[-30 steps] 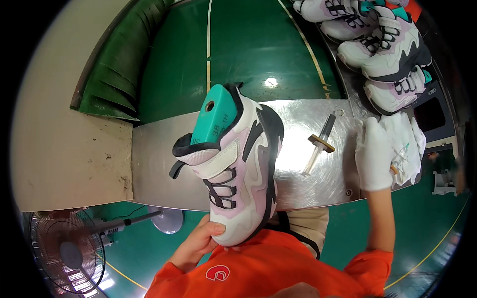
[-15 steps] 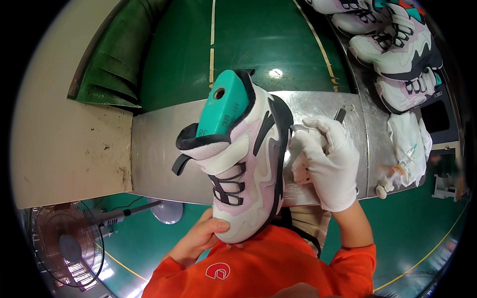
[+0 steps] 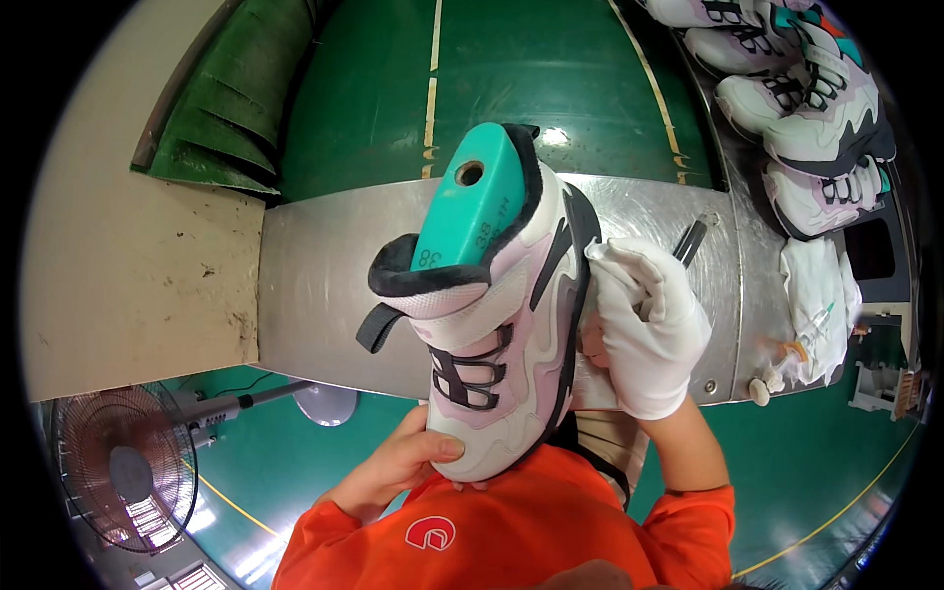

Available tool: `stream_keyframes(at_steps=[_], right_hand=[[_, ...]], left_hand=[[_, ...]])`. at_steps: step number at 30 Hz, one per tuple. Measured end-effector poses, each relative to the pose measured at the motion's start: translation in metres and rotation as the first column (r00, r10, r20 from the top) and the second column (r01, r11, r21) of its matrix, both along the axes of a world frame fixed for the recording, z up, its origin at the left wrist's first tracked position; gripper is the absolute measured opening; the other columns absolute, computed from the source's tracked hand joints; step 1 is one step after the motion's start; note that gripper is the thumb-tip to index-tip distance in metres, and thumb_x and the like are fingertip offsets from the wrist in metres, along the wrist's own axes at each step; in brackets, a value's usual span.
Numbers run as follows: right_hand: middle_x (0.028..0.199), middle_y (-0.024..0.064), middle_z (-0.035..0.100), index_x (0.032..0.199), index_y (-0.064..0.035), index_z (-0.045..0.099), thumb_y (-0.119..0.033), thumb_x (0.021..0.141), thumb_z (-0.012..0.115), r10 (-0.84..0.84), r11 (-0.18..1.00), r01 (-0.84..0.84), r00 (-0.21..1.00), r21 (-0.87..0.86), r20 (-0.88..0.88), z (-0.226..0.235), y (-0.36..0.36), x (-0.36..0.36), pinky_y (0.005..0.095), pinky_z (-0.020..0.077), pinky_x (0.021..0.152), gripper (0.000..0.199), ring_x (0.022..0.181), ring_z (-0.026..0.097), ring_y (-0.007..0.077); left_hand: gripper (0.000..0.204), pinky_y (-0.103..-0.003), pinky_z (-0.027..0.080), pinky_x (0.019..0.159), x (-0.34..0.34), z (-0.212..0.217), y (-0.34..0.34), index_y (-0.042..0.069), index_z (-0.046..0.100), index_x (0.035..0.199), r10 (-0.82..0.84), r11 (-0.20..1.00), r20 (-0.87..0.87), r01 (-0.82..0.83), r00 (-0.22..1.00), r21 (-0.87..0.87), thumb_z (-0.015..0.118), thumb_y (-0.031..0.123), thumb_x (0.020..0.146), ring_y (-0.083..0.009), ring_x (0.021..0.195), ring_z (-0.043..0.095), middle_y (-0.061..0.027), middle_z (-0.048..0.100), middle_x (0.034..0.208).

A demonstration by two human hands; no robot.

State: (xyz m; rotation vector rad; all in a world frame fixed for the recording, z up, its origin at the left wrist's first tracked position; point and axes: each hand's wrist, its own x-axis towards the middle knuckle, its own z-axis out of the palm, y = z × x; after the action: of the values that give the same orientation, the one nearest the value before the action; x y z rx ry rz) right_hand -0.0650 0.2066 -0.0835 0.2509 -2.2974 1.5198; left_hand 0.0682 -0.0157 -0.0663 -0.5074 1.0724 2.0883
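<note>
A white, lilac and black sneaker (image 3: 492,383) with a teal shoe last (image 3: 470,202) inside it stands tilted before me, toe toward my body. My bare left hand (image 3: 418,452) grips it at the toe, thumb on top and fingertips underneath. My right hand (image 3: 649,324), in a white glove, is closed beside the sole's right edge, its fingertips close against the sidewall. Whatever it may hold is hidden by the curled fingers. Below these fingers a pinkish patch shows, too covered to name. Just past the right hand, a black pen-like tool (image 3: 691,241) lies on the metal worktop (image 3: 324,285).
Beyond the worktop runs a green conveyor belt (image 3: 374,108) with tape lines. Several similar sneakers (image 3: 821,118) are heaped at the far right, above a white cloth (image 3: 811,295) and a small orange-and-clear item (image 3: 787,349). A fan (image 3: 128,472) stands at lower left.
My right hand has shifted up along the sole's edge, its fingers curled. The pen-like tool now shows more fully. The sneaker sits slightly further right in view, still in my left hand.
</note>
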Motion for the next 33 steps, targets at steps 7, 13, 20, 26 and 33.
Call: stream_keyframes(at_steps=[7, 13, 20, 26, 33], right_hand=[[0.077, 0.0059, 0.059, 0.103, -0.0073, 0.065, 0.007, 0.075, 0.068, 0.045, 0.998, -0.040, 0.991, 0.043, -0.122, -0.007, 0.002, 0.000, 0.0270, 0.0438, 0.055, 0.032, 0.057, 0.053, 0.0163], [0.080, 0.0078, 0.061, 0.103, -0.0053, 0.064, 0.011, 0.072, 0.066, 0.119, 0.990, -0.105, 0.981, 0.094, -0.156, -0.007, 0.003, 0.001, 0.0322, 0.0461, 0.061, 0.035, 0.066, 0.057, 0.0240], [0.079, 0.0085, 0.059, 0.107, -0.0052, 0.062, 0.013, 0.069, 0.062, 0.186, 0.962, -0.118, 0.943, 0.246, -0.276, -0.006, 0.007, -0.003, 0.0359, 0.0442, 0.062, 0.042, 0.068, 0.054, 0.0277], [0.075, 0.0062, 0.058, 0.105, -0.0061, 0.062, 0.012, 0.067, 0.061, 0.260, 0.939, -0.165, 0.916, 0.301, -0.307, 0.001, 0.008, -0.006, 0.0368, 0.0426, 0.063, 0.042, 0.066, 0.053, 0.0264], [0.071, 0.0037, 0.058, 0.098, -0.0094, 0.062, 0.010, 0.068, 0.062, 0.145, 0.958, -0.075, 0.960, 0.276, -0.240, 0.009, 0.020, 0.002, 0.0340, 0.0453, 0.061, 0.035, 0.063, 0.054, 0.0238]], left_hand=[[0.060, -0.030, 0.056, 0.061, -0.004, 0.007, 0.002, -0.006, 0.046, 0.127, 0.005, 0.999, 0.021, -0.004, 1.000, -0.037, 0.062, 0.023, 0.077, -0.0267, 0.081, 0.068, -0.0183, 0.064, 0.105], [0.059, -0.030, 0.055, 0.061, -0.005, 0.010, 0.003, -0.006, 0.047, 0.125, 0.006, 0.999, 0.028, -0.004, 1.000, -0.046, 0.062, 0.023, 0.077, -0.0254, 0.079, 0.068, -0.0179, 0.064, 0.103], [0.056, -0.029, 0.054, 0.060, -0.005, 0.010, 0.003, -0.007, 0.050, 0.121, 0.002, 0.998, 0.019, 0.000, 1.000, -0.060, 0.062, 0.024, 0.076, -0.0251, 0.076, 0.068, -0.0182, 0.065, 0.098], [0.054, -0.029, 0.054, 0.057, -0.001, 0.005, 0.001, -0.007, 0.052, 0.119, 0.003, 0.996, 0.003, -0.002, 1.000, -0.086, 0.061, 0.025, 0.076, -0.0258, 0.074, 0.068, -0.0182, 0.066, 0.094], [0.059, -0.030, 0.054, 0.055, 0.001, 0.001, 0.000, -0.007, 0.049, 0.122, 0.006, 0.999, -0.007, -0.007, 1.000, -0.051, 0.063, 0.030, 0.078, -0.0278, 0.075, 0.069, -0.0195, 0.065, 0.097]])
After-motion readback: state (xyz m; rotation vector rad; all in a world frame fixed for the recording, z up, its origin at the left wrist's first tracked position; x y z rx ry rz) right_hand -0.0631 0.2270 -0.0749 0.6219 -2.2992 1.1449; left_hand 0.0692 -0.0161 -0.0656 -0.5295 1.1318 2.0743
